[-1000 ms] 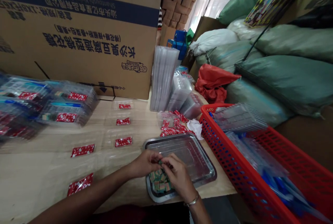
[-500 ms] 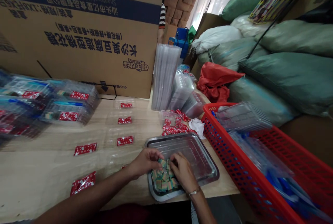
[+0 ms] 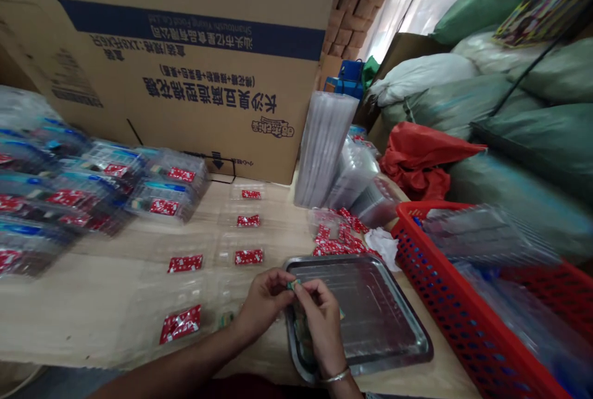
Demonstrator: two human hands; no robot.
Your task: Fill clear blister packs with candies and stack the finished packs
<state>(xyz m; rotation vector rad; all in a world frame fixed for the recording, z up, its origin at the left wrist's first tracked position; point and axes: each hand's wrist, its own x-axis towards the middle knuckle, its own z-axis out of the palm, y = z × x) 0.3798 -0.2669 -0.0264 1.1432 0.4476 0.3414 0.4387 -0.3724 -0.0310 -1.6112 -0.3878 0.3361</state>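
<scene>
Small green-tan piece (image 3: pixel 291 285) pinched, my left hand (image 3: pixel 264 303) and right hand (image 3: pixel 322 325) both closed on it, above steel tray (image 3: pixel 370 260) at 6 o'clock. Fingertip pinch suits piece this small. More pieces (image 3: pixel 301 331) half hidden under right hand. Red-labelled clear blister trays (image 3: pixel 185 263) at 9 o'clock; red plastic basket (image 3: pixel 445 300) at 3 o'clock.

Metal tray (image 3: pixel 407 342): smooth, glossy steel. Blister trays (image 3: pixel 189 291): thin clear plastic. Carton (image 3: pixel 185 109): matt corrugated cardboard. Basket (image 3: pixel 445 306): glossy red plastic.
</scene>
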